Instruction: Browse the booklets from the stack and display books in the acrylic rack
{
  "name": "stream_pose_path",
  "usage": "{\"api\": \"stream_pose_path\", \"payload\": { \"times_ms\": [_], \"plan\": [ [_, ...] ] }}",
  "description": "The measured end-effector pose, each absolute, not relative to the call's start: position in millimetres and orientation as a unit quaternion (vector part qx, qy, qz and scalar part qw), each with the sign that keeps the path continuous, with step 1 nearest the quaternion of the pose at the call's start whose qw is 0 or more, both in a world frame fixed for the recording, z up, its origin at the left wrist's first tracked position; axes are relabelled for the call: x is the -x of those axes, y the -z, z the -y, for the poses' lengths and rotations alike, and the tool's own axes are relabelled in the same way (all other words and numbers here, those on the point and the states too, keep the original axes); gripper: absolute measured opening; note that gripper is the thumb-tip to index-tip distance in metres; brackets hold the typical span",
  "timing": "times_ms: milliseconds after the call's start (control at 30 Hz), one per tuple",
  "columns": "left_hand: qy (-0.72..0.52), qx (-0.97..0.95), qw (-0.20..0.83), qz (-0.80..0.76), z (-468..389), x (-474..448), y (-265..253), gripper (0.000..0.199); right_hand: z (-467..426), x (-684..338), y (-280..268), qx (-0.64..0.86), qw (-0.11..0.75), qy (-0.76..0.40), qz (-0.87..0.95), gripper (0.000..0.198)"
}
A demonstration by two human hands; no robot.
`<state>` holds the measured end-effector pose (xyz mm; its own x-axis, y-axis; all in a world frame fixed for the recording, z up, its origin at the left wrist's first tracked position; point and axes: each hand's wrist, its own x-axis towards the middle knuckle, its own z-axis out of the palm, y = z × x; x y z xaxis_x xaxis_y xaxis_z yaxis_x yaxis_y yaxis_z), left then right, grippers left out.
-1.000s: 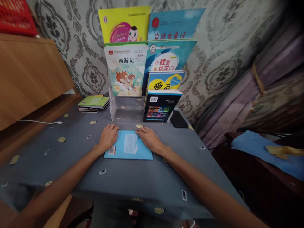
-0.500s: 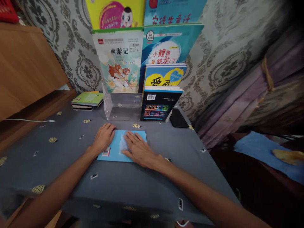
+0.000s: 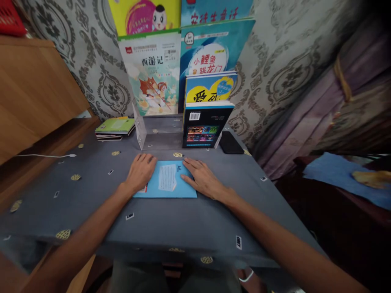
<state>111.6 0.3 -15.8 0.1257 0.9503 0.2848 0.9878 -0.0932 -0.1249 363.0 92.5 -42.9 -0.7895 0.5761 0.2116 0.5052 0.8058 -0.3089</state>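
A light blue book (image 3: 152,191) lies flat on the grey patterned tablecloth (image 3: 171,228), with a pale printed text block on its upward cover. My left hand (image 3: 141,173) rests over the book's left side, fingers stretched forward, partly hiding the barcode. On the right side of the same book, my right hand (image 3: 203,179) lies open, its thumb apart and its fingers near the far right corner. Behind the hands stands a clear book rack (image 3: 161,140) holding several upright books, among them a black one (image 3: 207,124) and a white-green one (image 3: 152,77).
A small stack of books (image 3: 114,128) lies at the back left, by a wooden cabinet (image 3: 39,81). A white cable (image 3: 45,155) runs over the table's left side. Right of the rack lies a flat black object (image 3: 231,142), and a purple curtain (image 3: 324,101) hangs beyond the table edge.
My right hand has slid from the middle of the blue book to its right edge, uncovering the text block. My left hand stays on the left side. The camera view has shifted slightly.
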Motion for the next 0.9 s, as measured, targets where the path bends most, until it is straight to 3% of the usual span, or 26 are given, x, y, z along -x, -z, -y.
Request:
{"api": "stream_pose_path", "payload": {
  "times_ms": [133,367,433,633,900],
  "plan": [
    [0.073,0.775,0.065,0.624,4.5,-122.2,18.5,0.037,-97.0,-363.2,45.9,0.28,0.18,-0.109,0.937,0.051],
    [0.055,0.839,-0.014,0.541,19.5,-143.1,26.2,0.091,-101.8,-364.5,54.3,0.259,0.203,-0.106,0.938,0.05],
    [0.05,0.844,-0.007,0.534,22.3,-146.6,25.4,0.096,-102.5,-365.3,55.4,0.253,0.213,-0.111,0.937,0.05],
    [0.009,0.858,0.061,0.51,26.8,-157.0,17.4,0.074,-101.5,-367.5,52.4,0.229,0.217,-0.125,0.941,0.046],
    [-0.013,0.864,0.118,0.489,35.0,-172.4,22.5,0.06,-102.1,-369.2,51.6,0.224,0.216,-0.119,0.943,0.045]
  ]
}}
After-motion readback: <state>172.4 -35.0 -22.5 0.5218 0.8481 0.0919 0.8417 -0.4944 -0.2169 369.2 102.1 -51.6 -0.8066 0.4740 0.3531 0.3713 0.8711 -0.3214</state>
